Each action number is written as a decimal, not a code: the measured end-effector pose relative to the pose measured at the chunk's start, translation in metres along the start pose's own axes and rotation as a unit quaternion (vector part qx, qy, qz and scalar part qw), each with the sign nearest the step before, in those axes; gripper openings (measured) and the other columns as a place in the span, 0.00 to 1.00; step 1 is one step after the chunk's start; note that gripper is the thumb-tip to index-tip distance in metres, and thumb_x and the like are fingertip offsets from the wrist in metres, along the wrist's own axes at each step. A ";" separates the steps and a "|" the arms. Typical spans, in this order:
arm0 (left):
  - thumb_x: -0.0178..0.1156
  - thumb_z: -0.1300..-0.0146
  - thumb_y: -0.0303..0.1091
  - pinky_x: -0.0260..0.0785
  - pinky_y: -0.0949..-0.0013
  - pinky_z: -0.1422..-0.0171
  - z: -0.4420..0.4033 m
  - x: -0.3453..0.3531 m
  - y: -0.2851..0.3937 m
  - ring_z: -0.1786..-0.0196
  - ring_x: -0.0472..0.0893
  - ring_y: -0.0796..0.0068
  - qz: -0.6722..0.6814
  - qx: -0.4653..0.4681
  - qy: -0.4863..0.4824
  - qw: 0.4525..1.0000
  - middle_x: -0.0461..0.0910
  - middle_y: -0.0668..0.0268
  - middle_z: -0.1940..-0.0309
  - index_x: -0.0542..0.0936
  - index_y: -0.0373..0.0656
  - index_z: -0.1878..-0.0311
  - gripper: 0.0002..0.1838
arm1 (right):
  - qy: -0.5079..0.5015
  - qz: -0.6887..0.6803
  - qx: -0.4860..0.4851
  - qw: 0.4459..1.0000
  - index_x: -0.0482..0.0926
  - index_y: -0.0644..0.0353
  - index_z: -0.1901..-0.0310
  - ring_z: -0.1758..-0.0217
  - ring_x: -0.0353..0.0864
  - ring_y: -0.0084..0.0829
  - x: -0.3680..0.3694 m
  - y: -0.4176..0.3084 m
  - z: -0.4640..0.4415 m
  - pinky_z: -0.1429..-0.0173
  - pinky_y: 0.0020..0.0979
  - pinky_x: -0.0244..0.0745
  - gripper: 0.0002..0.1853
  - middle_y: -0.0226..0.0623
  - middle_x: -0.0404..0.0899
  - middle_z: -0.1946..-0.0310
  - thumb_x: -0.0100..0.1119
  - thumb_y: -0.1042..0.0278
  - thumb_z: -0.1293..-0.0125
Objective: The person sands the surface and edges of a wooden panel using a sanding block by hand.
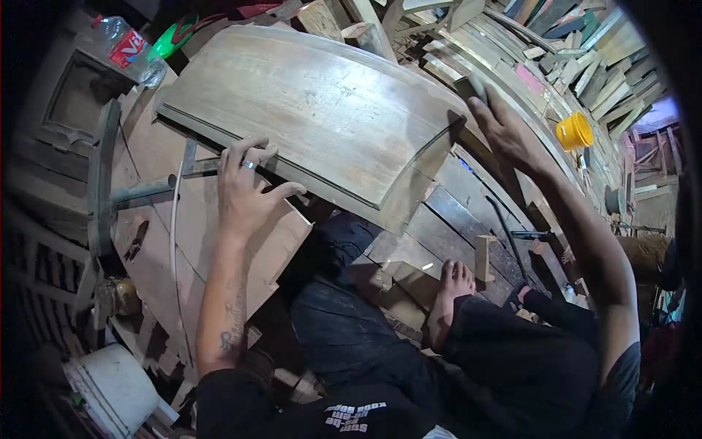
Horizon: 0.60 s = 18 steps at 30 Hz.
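A broad wooden panel point(314, 110) with a grooved near edge and a curved right end lies across the work surface in front of me. My left hand point(247, 183), a ring on one finger, rests on the panel's near edge with thumb and fingers spread. Beyond the panel's right end, my right hand point(504, 132) is closed around a small dark flat block point(469, 88). Its fingers partly cover the block, so I cannot tell exactly what kind it is. Pale scuff marks show on the panel's face.
A plastic bottle point(121, 42) lies at the upper left beside a green object point(172, 38). A yellow bucket point(575, 131) stands at the right, near stacked wood offcuts point(607, 91). A white bucket point(113, 388) is at the lower left. My bare foot point(455, 289) rests below the panel.
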<state>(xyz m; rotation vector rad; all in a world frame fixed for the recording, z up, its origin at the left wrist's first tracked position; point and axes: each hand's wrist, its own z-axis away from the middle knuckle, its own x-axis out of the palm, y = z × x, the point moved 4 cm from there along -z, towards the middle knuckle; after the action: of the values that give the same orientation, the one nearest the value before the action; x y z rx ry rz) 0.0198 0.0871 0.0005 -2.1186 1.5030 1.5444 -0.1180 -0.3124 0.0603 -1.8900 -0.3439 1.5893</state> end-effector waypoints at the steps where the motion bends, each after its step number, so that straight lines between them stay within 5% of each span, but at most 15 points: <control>1: 0.87 0.56 0.51 0.72 0.48 0.30 0.000 -0.001 0.001 0.35 0.77 0.51 -0.008 0.005 -0.002 1.000 0.79 0.63 0.36 0.84 0.44 0.44 0.38 | -0.032 0.031 -0.015 0.999 0.65 0.61 0.21 0.30 0.79 0.54 0.002 -0.007 0.001 0.26 0.45 0.72 0.28 0.61 0.78 0.34 0.50 0.56 0.13; 4: 0.87 0.56 0.51 0.72 0.49 0.29 0.001 0.000 0.000 0.35 0.76 0.52 -0.007 -0.006 -0.005 1.000 0.79 0.64 0.36 0.84 0.44 0.44 0.37 | -0.013 0.087 -0.101 0.991 0.60 0.58 0.17 0.25 0.75 0.56 0.019 -0.018 0.002 0.23 0.48 0.71 0.30 0.62 0.73 0.28 0.49 0.55 0.13; 6: 0.87 0.56 0.51 0.73 0.50 0.29 0.001 0.000 0.000 0.35 0.76 0.52 -0.011 -0.005 -0.007 1.000 0.79 0.64 0.35 0.84 0.44 0.45 0.37 | -0.077 0.098 -0.076 0.989 0.58 0.54 0.15 0.22 0.72 0.57 0.031 -0.028 0.000 0.21 0.50 0.70 0.32 0.59 0.66 0.23 0.49 0.53 0.14; 12: 0.87 0.54 0.51 0.75 0.51 0.31 0.001 -0.001 0.003 0.35 0.76 0.53 0.015 -0.028 -0.003 0.999 0.79 0.63 0.36 0.85 0.43 0.45 0.36 | -0.034 0.251 -0.113 0.961 0.66 0.52 0.19 0.33 0.77 0.61 0.061 -0.054 -0.006 0.28 0.53 0.74 0.30 0.64 0.73 0.37 0.52 0.52 0.16; 14: 0.87 0.54 0.52 0.75 0.51 0.32 0.000 -0.002 0.005 0.36 0.76 0.52 -0.004 -0.014 -0.005 1.000 0.79 0.63 0.37 0.85 0.43 0.44 0.36 | -0.050 0.238 -0.110 0.964 0.66 0.51 0.19 0.47 0.81 0.53 0.066 -0.064 -0.004 0.40 0.51 0.79 0.32 0.57 0.75 0.46 0.54 0.48 0.17; 18: 0.86 0.54 0.53 0.75 0.51 0.33 0.000 -0.002 0.003 0.36 0.77 0.52 -0.020 0.006 -0.002 1.000 0.79 0.63 0.37 0.85 0.42 0.45 0.37 | -0.091 0.189 -0.305 0.929 0.72 0.42 0.21 0.47 0.80 0.50 0.109 -0.101 0.041 0.43 0.50 0.79 0.32 0.54 0.76 0.47 0.64 0.52 0.24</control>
<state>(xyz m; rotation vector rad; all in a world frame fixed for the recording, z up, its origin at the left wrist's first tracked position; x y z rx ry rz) 0.0178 0.0872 0.0034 -2.1242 1.4551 1.5223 -0.1119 -0.1606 0.0339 -2.3825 -0.6455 2.0991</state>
